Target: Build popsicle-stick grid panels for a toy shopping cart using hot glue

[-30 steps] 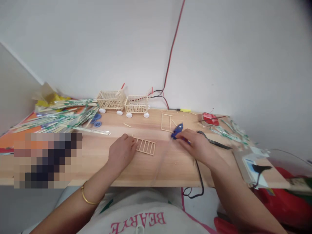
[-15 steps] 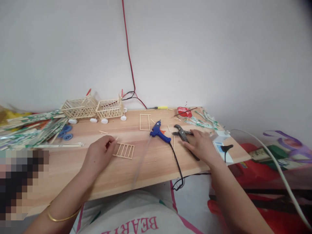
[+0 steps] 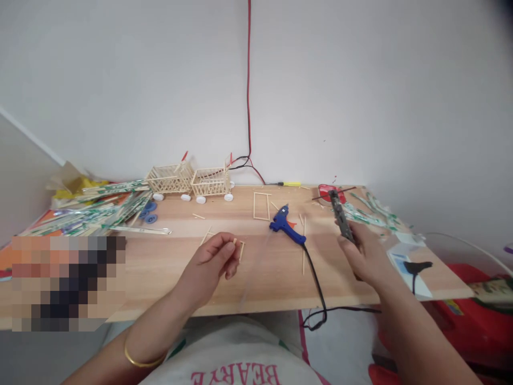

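- While I sit at a pale wooden board (image 3: 260, 283) against a white wall (image 3: 360, 80), stick carts (image 3: 188, 182) stand at its far edge and a blue glue gun (image 3: 286, 227) lies mid-board.
- My left hand (image 3: 212, 262) pinches a pale stick frame (image 3: 239, 247), edge-on, just above the board; my right hand (image 3: 366, 256) grips dark cutters (image 3: 340, 214), raised right of the gun.

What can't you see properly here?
All in the head view:
- Stick piece: mostly covered by the left hand.
- Cutter: handles hidden inside the right hand; its tip is blurred.
- Table, left part: a pixelated patch hides whatever lies there.
- Glue gun cord: drops past the table edge, its end out of view.
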Demonstrator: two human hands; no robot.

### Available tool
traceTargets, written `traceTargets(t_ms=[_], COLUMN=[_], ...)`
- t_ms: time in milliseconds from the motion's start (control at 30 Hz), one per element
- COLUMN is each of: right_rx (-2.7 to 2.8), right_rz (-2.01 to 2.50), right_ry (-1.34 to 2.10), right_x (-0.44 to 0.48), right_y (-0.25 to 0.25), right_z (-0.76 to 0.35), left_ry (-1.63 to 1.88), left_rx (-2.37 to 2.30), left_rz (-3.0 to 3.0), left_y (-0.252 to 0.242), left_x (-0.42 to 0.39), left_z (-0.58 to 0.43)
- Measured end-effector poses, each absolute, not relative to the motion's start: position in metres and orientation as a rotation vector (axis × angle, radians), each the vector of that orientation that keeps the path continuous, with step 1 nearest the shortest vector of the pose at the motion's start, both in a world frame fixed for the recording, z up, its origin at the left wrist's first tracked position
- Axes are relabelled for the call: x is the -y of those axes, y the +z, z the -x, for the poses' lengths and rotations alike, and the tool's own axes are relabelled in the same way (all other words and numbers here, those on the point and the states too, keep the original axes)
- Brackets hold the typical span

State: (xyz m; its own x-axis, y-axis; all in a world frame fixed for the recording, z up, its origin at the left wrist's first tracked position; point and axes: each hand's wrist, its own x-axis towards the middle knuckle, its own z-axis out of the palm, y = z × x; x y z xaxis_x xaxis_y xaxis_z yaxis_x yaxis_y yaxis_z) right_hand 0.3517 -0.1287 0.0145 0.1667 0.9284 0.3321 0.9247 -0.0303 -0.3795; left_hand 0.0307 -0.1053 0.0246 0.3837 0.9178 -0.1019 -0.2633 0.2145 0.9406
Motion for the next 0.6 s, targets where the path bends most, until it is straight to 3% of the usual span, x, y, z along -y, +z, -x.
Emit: traceTargets(t_ms=[167,600], right_rx=[2.030,2.271], right_rz=[1.555,1.484], right_ry=[0.392,0.315], right_x=[0.150,0.149], right_y=[0.044,0.054], right_z=[-0.285,-0.242], left_ry=[0.997,0.998], left_rx=[-0.702,-0.752], left_rz=[-1.101,-1.536], left_y=[0.022,0.031], left_x=[0.112,0.119], left_z=[-0.037,-0.027])
